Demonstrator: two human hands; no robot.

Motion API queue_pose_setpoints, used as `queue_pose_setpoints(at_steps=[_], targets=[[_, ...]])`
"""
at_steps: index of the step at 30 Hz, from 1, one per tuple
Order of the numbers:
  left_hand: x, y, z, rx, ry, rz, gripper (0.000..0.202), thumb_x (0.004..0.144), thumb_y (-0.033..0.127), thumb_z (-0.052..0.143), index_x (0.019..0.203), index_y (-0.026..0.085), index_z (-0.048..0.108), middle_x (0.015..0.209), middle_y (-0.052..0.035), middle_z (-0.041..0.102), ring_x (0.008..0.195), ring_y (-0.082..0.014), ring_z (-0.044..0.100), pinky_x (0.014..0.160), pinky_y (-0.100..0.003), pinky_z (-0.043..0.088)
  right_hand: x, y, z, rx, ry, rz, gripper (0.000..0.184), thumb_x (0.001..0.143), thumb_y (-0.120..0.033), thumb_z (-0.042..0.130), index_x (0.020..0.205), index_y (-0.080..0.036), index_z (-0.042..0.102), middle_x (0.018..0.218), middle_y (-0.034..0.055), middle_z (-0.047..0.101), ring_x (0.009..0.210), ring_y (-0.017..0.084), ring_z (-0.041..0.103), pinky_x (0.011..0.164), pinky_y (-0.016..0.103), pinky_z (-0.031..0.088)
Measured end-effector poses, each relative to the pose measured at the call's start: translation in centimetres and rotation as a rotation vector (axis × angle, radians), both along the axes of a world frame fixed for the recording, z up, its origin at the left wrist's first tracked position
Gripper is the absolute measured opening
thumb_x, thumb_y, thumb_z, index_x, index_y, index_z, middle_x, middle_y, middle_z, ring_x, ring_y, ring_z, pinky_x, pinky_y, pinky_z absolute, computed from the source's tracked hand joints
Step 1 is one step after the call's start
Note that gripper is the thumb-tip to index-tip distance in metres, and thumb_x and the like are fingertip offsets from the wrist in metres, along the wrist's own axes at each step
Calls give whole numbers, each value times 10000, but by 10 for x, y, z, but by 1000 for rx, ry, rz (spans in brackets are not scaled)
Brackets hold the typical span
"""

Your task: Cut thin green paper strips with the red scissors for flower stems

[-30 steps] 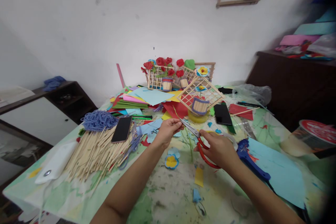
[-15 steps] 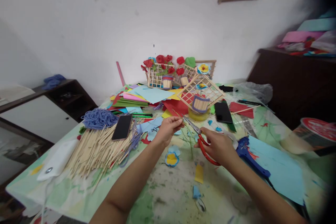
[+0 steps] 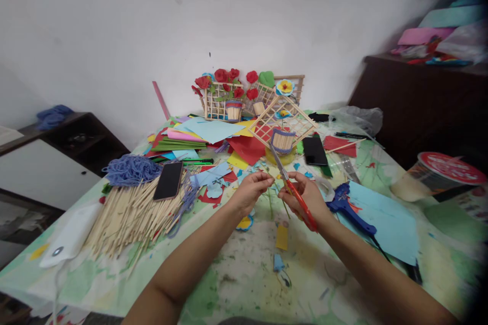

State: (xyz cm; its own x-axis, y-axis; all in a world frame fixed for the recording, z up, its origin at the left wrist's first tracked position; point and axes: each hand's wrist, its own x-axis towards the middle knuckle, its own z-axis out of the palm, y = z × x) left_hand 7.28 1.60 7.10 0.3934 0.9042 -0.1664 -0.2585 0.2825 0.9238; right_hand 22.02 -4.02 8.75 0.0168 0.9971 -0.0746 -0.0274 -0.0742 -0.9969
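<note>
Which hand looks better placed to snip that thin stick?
Probably the right hand: it grips the red-handled scissors, blades beside the thin stick. The left hand only pinches that stick.

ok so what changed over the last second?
The right hand swung the scissors in toward the left hand; the blades now point away up the table, not leftward. The left hand still pinches the thin stick. The stick pile and phone stayed put.

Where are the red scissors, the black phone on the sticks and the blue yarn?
red scissors [image 3: 301,203], head view, on the red handle.
black phone [image 3: 168,180], head view, middle of its screen.
blue yarn [image 3: 131,168], head view, middle of the heap.
</note>
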Motion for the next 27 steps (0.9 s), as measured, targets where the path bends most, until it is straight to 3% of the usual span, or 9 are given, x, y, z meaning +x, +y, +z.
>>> queue_pose_setpoints(at_steps=[5, 10, 13, 21, 27], targets=[[-2, -2, 3, -33, -52, -23, 228, 641, 291, 757, 803, 150, 681, 769, -18, 585, 722, -97, 506, 679, -232, 331, 0, -2, -1, 59, 156, 32, 461, 614, -282, 714, 988, -218, 453, 576, -93, 568, 280, 39, 355, 276, 173, 289], [-4, -4, 9, -30, -121, -130, 319, 677, 293, 743, 965, 163, 704, 822, -32, 589, 745, -90, 510, 691, -220, 348, -1, -7, 3, 58, 219, 161, 325, 699, -323, 660, 952, -213, 490, 348, -126, 412, 267, 69, 319, 296, 180, 276], [-5, -4, 12, -32, -143, -132, 296, 640, 277, 773, 903, 156, 711, 806, -26, 589, 711, -80, 504, 695, -220, 355, 0, -8, 1, 11, 244, 180, 213, 716, -346, 637, 819, -204, 516, 334, -99, 422, 270, 78, 344, 299, 191, 300], [-8, -4, 19, -15, -134, -134, 248, 596, 214, 788, 819, 142, 706, 766, -22, 602, 689, -87, 506, 696, -237, 358, 2, -6, -3, -44, 243, 161, 207, 712, -355, 629, 671, -165, 558, 338, -66, 418, 284, 64, 356, 308, 184, 306], [-11, -2, 19, 8, -116, -130, 262, 613, 262, 787, 830, 143, 702, 800, -30, 610, 724, -95, 521, 694, -232, 363, 1, -6, -3, -70, 267, 155, 191, 702, -340, 639, 771, -177, 566, 342, -80, 425, 276, 70, 337, 300, 192, 305]])
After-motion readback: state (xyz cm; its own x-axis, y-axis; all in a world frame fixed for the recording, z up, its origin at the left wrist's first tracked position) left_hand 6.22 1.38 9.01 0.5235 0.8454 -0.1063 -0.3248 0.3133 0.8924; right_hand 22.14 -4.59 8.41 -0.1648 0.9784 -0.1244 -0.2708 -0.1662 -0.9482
